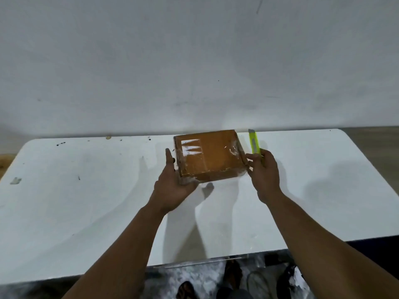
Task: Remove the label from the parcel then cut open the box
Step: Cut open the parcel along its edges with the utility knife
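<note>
A brown cardboard box (216, 158) wrapped in clear tape is held above the white table (86, 190), near its far edge. A white label (192, 147) under tape sits on the box's top at the far left. My left hand (172, 186) cups the box's near left corner from below, fingers along its left side. My right hand (263, 173) holds a yellow-green utility knife (254, 143), its tip pointing away from me, while the fingertips touch the box's right edge.
A plain grey wall stands right behind the table. The tabletop carries small dark specks and a scrap (15, 180) at the left. Below the near table edge I see feet and clutter on the floor (216, 281).
</note>
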